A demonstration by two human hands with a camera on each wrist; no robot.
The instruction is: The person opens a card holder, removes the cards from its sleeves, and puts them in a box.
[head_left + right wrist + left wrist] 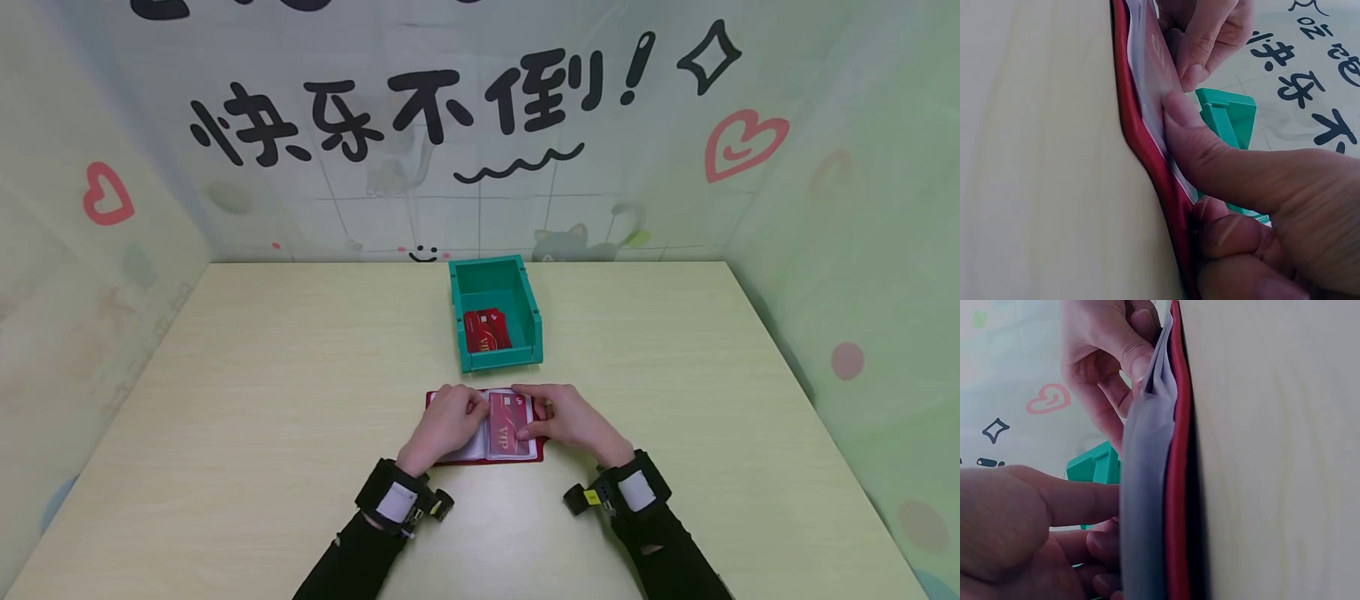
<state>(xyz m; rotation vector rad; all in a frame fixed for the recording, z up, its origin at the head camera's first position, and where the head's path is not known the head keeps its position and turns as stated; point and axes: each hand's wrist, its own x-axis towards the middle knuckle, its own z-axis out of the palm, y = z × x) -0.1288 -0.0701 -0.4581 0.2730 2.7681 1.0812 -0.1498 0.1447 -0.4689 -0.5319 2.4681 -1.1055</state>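
Note:
An open card holder (465, 451) with a red cover and clear plastic sleeves lies on the table. A red VIP card (504, 425) sits in its right-hand sleeve. My right hand (562, 415) grips the holder's right side, its thumb over the card and its other fingers curled at the red cover (1129, 112). My left hand (450, 421) is over the holder's left part, fingers bent, thumb and fingertips at the clear sleeves (1144, 506) near the card's edge. Its fingertips are partly hidden behind the sleeves in the left wrist view.
A green bin (531, 329) stands just beyond the holder, with several red cards (486, 331) inside at its near end. A pale wooden table (300, 375) extends around. Printed fabric walls (480, 150) enclose the back and both sides.

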